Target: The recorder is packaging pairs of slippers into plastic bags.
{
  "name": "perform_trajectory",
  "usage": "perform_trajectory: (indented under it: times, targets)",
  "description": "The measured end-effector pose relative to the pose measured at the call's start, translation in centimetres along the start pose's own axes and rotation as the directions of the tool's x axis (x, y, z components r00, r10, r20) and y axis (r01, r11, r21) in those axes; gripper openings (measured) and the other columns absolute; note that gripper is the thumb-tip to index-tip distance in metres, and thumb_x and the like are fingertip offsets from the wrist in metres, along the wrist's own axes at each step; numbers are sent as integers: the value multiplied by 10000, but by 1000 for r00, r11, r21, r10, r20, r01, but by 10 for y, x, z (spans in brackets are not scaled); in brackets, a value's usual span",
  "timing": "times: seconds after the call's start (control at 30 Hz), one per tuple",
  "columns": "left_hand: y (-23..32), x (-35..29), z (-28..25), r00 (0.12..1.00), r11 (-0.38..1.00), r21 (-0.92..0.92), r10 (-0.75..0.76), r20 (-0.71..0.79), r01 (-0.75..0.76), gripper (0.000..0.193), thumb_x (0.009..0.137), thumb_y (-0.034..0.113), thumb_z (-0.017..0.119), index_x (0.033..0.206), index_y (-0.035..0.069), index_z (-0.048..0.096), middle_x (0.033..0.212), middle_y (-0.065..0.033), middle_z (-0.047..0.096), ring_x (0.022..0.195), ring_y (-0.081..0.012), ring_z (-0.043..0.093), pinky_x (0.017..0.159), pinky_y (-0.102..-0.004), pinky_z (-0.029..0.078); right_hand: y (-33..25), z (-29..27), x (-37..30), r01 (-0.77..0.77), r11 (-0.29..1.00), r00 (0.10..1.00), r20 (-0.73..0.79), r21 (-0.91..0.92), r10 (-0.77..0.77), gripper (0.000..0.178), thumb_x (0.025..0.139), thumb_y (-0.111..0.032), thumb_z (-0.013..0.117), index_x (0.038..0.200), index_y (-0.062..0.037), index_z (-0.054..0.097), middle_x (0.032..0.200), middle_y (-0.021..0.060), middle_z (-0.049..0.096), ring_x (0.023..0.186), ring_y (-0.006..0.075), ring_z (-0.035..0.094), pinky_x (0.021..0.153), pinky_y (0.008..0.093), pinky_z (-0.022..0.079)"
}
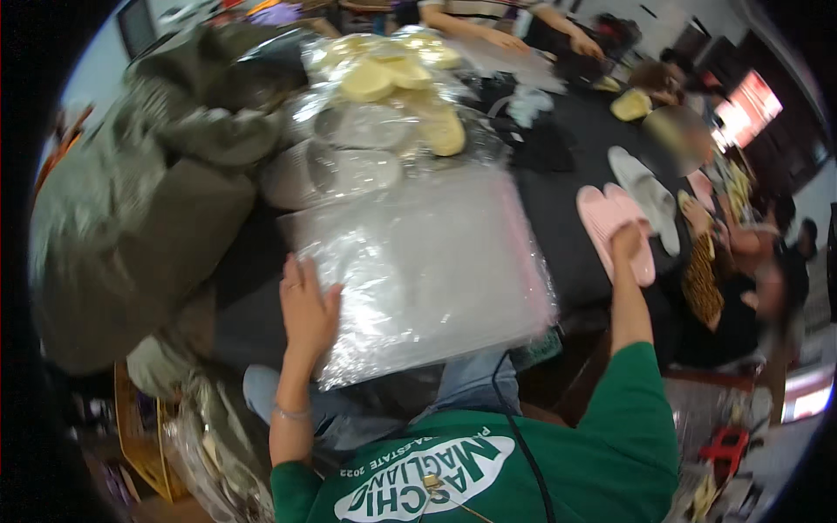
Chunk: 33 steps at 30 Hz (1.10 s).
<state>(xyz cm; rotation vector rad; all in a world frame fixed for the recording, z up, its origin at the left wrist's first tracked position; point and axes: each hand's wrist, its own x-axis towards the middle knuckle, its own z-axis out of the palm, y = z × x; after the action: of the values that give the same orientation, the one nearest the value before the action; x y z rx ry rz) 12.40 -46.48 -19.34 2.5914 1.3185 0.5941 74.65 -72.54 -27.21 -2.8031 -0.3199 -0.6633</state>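
Pink slippers (597,222) lie right of the clear plastic bags (427,261).
Left hand (309,309), fingers extended and loose, rests at the bags' edge; right hand (625,242) touches the slippers, its grip unclear.

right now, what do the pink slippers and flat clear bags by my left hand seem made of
Pink slippers: probably moulded foam or soft plastic, matte, given their even colour without sharp glare. Flat clear bags: likely glossy plastic film, shown by bright reflections and creases.
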Motion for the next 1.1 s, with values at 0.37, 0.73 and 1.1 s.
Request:
perform_trajectory:
  times: [0.37,0.73,1.1]
  targets:
    - [-3,-2,17,999,996,-82,-33,-9,32,713,888,387,528,1402,-49,295,1488,-273,194,1379,-400,214,1115,-478,190,-50,-94,-13,124,750,982,-188,650,1,295,868,-109,521,1109,31,617,1087,150,633,1037,294,581,908,367,440]
    - [-6,-3,15,993,992,-122,-25,-113,11,718,886,384,544,1406,-43,292,1500,-249,185,1384,-399,203,1106,-481,208,-352,-161,-153,98,423,480,329,901,-813,571,834,-348,670,1260,1,518,1107,115,639,1005,201,592,858,311,453]
    - [-7,6,14,975,977,-2,214,58,-214,651,931,441,469,1435,62,305,1510,-155,242,1403,-319,211,1121,-453,195,-474,-227,-102,319,78,673,-168,945,-720,308,870,-282,570,916,16,634,867,126,658,827,220,606,788,315,455]
